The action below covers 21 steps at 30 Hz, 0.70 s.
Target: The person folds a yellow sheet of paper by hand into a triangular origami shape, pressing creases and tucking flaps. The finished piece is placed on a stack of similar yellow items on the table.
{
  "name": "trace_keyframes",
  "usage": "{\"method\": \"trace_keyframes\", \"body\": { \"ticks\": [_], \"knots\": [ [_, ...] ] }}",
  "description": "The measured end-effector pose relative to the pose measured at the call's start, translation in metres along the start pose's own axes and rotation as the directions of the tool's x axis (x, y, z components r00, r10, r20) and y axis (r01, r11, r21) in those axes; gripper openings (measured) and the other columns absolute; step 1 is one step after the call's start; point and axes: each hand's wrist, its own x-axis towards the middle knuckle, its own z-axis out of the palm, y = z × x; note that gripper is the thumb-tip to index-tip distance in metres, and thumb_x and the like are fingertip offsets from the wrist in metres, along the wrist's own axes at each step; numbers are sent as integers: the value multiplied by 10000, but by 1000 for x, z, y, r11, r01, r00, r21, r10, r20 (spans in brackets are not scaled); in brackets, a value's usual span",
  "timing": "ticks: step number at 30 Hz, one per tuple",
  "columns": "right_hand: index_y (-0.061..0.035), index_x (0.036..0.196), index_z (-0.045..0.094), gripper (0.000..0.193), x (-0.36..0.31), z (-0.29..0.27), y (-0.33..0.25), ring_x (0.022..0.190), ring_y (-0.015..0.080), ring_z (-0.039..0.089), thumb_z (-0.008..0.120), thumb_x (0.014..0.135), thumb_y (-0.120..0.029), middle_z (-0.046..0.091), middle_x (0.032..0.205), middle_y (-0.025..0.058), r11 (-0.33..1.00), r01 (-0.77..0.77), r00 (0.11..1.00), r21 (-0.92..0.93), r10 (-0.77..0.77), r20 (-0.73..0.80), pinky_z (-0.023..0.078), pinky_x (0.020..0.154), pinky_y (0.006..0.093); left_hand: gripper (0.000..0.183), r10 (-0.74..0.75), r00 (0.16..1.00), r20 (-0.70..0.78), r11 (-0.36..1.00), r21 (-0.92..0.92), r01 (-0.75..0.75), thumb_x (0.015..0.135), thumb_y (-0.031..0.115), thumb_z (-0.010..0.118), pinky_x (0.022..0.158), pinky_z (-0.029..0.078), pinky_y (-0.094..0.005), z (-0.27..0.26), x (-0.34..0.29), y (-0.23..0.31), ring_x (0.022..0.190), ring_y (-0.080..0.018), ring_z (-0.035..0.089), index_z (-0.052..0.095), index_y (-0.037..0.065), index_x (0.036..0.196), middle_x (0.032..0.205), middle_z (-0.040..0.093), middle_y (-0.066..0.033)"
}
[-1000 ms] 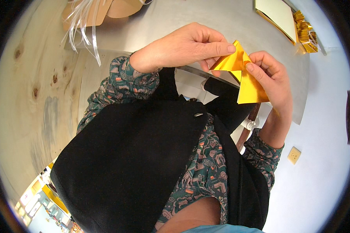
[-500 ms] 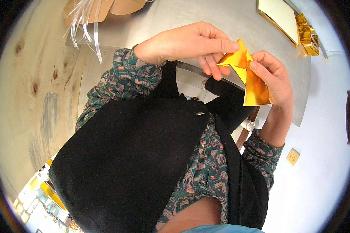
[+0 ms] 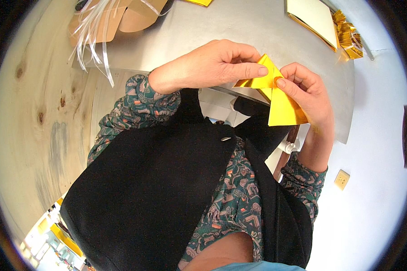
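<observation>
A sheet of shiny gold foil paper, creased into a pointed, folded shape, is held up between my hands over the near edge of the grey table. My left hand pinches its upper left fold between thumb and fingers. On the other side, my right hand grips the paper with the thumb pressed on its front and the fingers curled behind. One flap points left under my left thumb, and a broader panel hangs down below my right thumb. The fingertips behind the paper are hidden.
On the grey table, a stack of cream and gold sheets lies at the far right beside a bundle of folded gold pieces. Brown card with white ribbon strips is at the far left. A gold sheet shows at the top edge.
The view has shifted slightly. My left thumb has moved onto the paper's upper fold, and the gap between the left flap and the right panel has narrowed, the two lying closer together.
</observation>
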Motion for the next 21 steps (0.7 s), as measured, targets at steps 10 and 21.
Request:
{"method": "trace_keyframes", "body": {
  "ticks": [10, 21],
  "knots": [
    [-8, 902, 656, 61, -17, 26, -21, 696, 73, 556, 700, 897, -50, 631, 779, 10, 866, 257, 930, -429, -343, -135, 460, 656, 238, 175, 196, 959, -202, 968, -114, -222, 947, 173, 723, 652, 465, -202, 17, -2, 1, 731, -30, 556, 692, 44, 1060, 830, 646, 37],
    [7, 910, 659, 64, -21, 34, -27, 704, 121, 601, 704, 868, -9, 644, 814, 63, 797, 308, 890, -519, -434, -139, 508, 651, 254, 138, 252, 937, -243, 966, 1, -259, 942, 178, 732, 644, 463, -200, 22, -6, 8, 710, -20, 568, 704, 56, 998, 811, 679, 42]
  ]
}}
